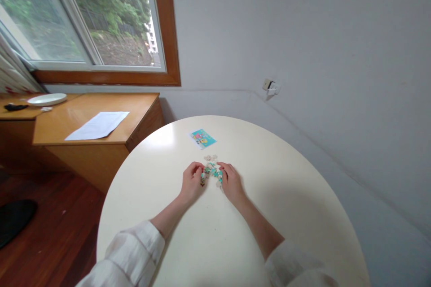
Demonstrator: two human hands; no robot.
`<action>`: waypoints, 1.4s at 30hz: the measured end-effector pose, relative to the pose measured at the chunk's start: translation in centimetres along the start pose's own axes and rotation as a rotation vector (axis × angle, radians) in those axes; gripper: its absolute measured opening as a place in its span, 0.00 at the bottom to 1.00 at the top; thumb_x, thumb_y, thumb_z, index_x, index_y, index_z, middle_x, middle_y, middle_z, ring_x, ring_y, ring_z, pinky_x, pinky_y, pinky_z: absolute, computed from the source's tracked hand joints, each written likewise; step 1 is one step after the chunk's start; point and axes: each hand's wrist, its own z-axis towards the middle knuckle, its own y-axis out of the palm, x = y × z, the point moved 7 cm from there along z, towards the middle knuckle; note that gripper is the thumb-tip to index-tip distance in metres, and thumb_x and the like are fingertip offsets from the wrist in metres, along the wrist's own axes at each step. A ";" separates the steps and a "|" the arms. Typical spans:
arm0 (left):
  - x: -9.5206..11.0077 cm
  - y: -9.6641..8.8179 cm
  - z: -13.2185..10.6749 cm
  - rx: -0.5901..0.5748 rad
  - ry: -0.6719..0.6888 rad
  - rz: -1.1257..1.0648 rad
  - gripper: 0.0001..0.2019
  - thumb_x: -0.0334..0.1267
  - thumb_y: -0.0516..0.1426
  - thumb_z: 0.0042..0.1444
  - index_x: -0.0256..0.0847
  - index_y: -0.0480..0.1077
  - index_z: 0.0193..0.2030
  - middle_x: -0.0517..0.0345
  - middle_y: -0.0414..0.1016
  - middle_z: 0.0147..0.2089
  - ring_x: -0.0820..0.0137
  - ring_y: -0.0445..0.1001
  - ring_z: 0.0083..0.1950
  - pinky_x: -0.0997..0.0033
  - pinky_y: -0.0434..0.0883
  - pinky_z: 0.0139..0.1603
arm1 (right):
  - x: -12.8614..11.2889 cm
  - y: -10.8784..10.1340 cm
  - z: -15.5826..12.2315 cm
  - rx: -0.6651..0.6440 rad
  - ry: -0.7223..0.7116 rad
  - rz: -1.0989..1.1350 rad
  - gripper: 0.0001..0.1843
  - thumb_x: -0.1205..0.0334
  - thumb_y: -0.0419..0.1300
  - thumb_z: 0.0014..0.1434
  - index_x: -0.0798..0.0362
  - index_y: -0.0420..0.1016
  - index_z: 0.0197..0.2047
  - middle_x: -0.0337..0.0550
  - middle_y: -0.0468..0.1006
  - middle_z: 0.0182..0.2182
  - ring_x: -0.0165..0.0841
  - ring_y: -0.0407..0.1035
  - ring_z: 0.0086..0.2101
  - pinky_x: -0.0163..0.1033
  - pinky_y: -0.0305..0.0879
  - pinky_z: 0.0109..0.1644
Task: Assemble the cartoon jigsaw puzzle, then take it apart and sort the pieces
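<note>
Both hands rest on a round cream table [286, 197], on either side of a small heap of jigsaw pieces [211, 170], mostly turquoise with some pale ones. My left hand [192, 182] has its fingers curled and pinched on pieces at the heap's left edge. My right hand [230, 181] lies on the heap's right side, fingers bent over the pieces and touching them. A few pale pieces [210, 158] lie just beyond the heap. A small picture card [202, 138] in blue and yellow lies farther back on the table.
A wooden desk [84, 143] stands at the left under a window, bearing a sheet of paper [97, 125], a white plate [47, 99] and a dark object [15, 107]. A grey wall with a socket [269, 85] runs behind the table. Dark wooden floor lies at the left.
</note>
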 end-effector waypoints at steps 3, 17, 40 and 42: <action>-0.1 0.1 0.0 -0.005 -0.008 0.026 0.05 0.29 0.53 0.48 0.39 0.69 0.25 0.63 0.67 0.23 0.73 0.63 0.27 0.76 0.59 0.30 | 0.5 -0.4 0.0 0.053 0.041 0.017 0.18 0.71 0.44 0.58 0.53 0.70 0.46 0.46 0.74 0.35 0.33 0.69 0.36 0.40 0.67 0.42; -0.1 0.5 -0.1 -0.013 -0.036 0.063 0.04 0.34 0.52 0.46 0.38 0.67 0.25 0.63 0.64 0.21 0.75 0.62 0.24 0.77 0.57 0.25 | 1.8 0.0 -0.1 0.063 0.117 0.103 0.21 0.71 0.47 0.53 0.54 0.67 0.51 0.48 0.72 0.39 0.34 0.68 0.40 0.40 0.68 0.45; -0.2 0.6 0.0 -0.036 -0.042 0.153 0.07 0.38 0.49 0.47 0.38 0.66 0.27 0.64 0.63 0.21 0.76 0.61 0.23 0.78 0.58 0.22 | 1.8 0.2 -0.2 0.021 0.195 0.192 0.17 0.65 0.49 0.56 0.53 0.71 0.47 0.44 0.77 0.36 0.32 0.72 0.33 0.38 0.69 0.38; -0.2 0.6 0.0 -0.034 -0.034 0.161 0.07 0.38 0.49 0.47 0.38 0.66 0.26 0.64 0.63 0.21 0.76 0.61 0.23 0.77 0.59 0.23 | 1.8 0.0 -0.1 0.027 0.189 0.154 0.16 0.64 0.50 0.55 0.53 0.72 0.46 0.44 0.77 0.35 0.32 0.71 0.32 0.37 0.69 0.36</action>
